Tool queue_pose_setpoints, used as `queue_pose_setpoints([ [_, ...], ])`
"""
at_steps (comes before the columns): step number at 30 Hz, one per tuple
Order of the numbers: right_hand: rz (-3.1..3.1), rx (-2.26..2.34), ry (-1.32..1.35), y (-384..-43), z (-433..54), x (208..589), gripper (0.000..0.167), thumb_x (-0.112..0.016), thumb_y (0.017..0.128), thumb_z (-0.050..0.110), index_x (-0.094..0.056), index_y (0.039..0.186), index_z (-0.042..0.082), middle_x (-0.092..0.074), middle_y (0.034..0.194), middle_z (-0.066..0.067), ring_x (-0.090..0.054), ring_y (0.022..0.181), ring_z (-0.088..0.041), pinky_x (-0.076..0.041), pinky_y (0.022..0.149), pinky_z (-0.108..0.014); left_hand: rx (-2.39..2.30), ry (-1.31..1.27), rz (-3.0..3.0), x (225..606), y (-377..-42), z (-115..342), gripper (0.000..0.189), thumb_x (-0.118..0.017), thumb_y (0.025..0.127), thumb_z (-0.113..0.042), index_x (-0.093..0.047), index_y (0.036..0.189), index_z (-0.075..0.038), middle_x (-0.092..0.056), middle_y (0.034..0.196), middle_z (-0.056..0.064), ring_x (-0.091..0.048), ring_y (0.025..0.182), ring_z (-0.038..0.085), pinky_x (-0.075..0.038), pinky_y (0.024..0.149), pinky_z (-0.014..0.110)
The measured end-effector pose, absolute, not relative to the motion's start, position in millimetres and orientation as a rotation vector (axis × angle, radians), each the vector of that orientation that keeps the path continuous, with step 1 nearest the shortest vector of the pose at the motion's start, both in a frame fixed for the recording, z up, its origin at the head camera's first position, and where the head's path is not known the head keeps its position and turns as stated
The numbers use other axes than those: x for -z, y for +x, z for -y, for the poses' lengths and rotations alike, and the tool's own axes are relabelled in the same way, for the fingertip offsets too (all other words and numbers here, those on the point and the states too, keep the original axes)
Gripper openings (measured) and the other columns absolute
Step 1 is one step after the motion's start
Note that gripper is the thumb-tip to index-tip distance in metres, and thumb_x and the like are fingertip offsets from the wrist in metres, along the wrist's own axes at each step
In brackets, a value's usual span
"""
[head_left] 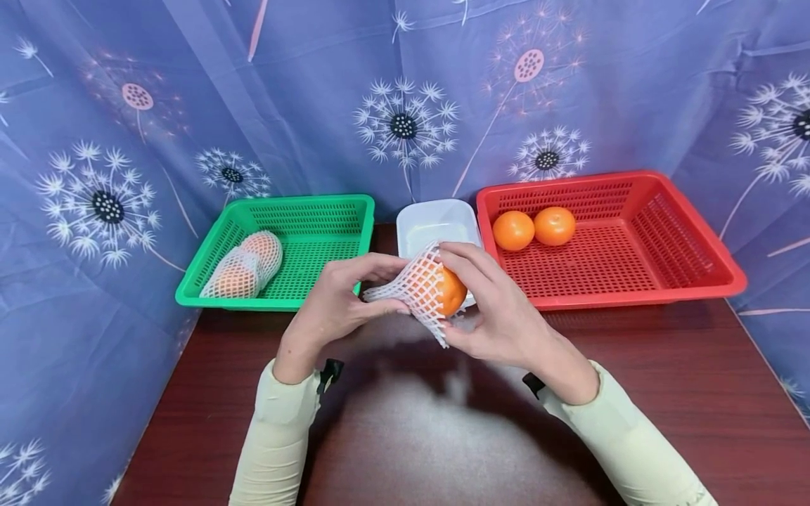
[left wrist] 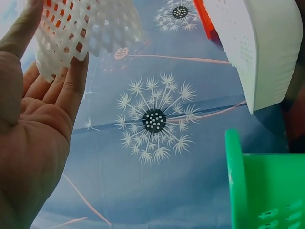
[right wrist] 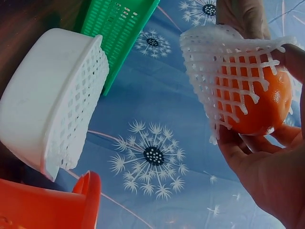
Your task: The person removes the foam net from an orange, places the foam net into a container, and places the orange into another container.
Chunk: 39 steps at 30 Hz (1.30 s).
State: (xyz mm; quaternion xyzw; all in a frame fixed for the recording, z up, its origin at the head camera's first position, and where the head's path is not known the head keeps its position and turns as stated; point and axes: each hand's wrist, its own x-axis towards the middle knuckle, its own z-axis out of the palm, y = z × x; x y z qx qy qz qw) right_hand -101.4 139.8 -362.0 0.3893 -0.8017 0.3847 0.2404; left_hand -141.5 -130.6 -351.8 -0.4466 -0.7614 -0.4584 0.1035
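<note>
An orange [head_left: 453, 292] is partly inside a white foam net sleeve [head_left: 414, 284], held up over the table between both hands. My right hand [head_left: 506, 316] grips the bare side of the orange, thumb below and fingers above, at the net's open edge. The narrow left end of the net is pinched between thumb and fingers of my left hand [head_left: 329, 299]. In the right wrist view, the net's cut edge [right wrist: 252, 90] lies across the orange's skin. Only part of the net and the fingers beneath it show in the left wrist view.
A green basket [head_left: 316, 246] at the left holds two netted fruits [head_left: 249, 263]. Two bare oranges [head_left: 514, 230] lie in the red basket [head_left: 607, 253] at the right. Between them stands a white container [head_left: 436, 228], with white netting [right wrist: 88, 109] at its opening. A patterned blue cloth [head_left: 304, 105] hangs behind.
</note>
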Motion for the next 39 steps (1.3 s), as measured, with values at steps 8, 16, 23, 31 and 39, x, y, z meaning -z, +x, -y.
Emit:
queue_pose_setpoints([
  [8, 2.196, -1.084, 1.076, -100.5, -142.7, 361.0, 0.083, -0.086, 0.068, 0.007, -0.055, 0.145, 0.000, -0.053, 0.149, -0.017, -0.055, 0.133, -0.032, -0.040, 0.115, -0.031, 1.358, -1.279, 2.244, 349.8, -138.5, 131.9, 0.043, -0.093, 0.077, -0.002, -0.076, 0.116, -0.006, -0.079, 0.109, 0.003, -0.077, 0.094, 0.012, -0.062, 0.081, 0.028],
  [16, 2.204, -1.130, 1.108, -102.6, -146.1, 358.1, 0.083, -0.087, 0.070, 0.009, -0.055, 0.146, 0.002, -0.054, 0.150, -0.013, -0.054, 0.135, -0.027, -0.041, 0.115, -0.030, 1.344, -1.283, 2.226, 348.6, -138.1, 132.4, 0.029, -0.092, 0.080, -0.003, -0.075, 0.101, -0.012, -0.079, 0.112, 0.002, -0.075, 0.103, 0.014, -0.058, 0.082, 0.026],
  [23, 2.248, -1.131, 1.099, -101.7, -149.5, 357.8, 0.079, -0.088, 0.076, 0.017, -0.055, 0.148, 0.007, -0.054, 0.151, -0.006, -0.054, 0.136, -0.021, -0.042, 0.114, -0.029, 1.284, -1.262, 2.268, 349.6, -138.2, 133.9, 0.023, -0.086, 0.087, -0.003, -0.072, 0.103, -0.011, -0.079, 0.111, 0.002, -0.074, 0.100, 0.013, -0.059, 0.084, 0.026],
  [31, 2.272, -1.166, 1.098, -101.6, -152.9, 356.2, 0.082, -0.090, 0.076, 0.017, -0.054, 0.150, 0.010, -0.054, 0.152, -0.004, -0.053, 0.137, -0.019, -0.042, 0.114, -0.029, 1.236, -1.221, 2.268, 349.4, -138.4, 135.5, 0.026, -0.085, 0.088, -0.003, -0.071, 0.108, -0.011, -0.075, 0.102, -0.002, -0.065, 0.084, 0.009, -0.054, 0.072, 0.027],
  [39, 2.271, -1.163, 1.106, -102.8, -156.9, 351.8, 0.085, -0.090, 0.076, 0.018, -0.054, 0.153, 0.013, -0.054, 0.151, -0.004, -0.054, 0.134, -0.019, -0.045, 0.102, -0.024, 1.223, -1.190, 2.265, 349.3, -142.0, 137.4, 0.038, -0.083, 0.089, -0.003, -0.071, 0.125, -0.011, -0.077, 0.106, 0.001, -0.070, 0.091, 0.013, -0.059, 0.075, 0.031],
])
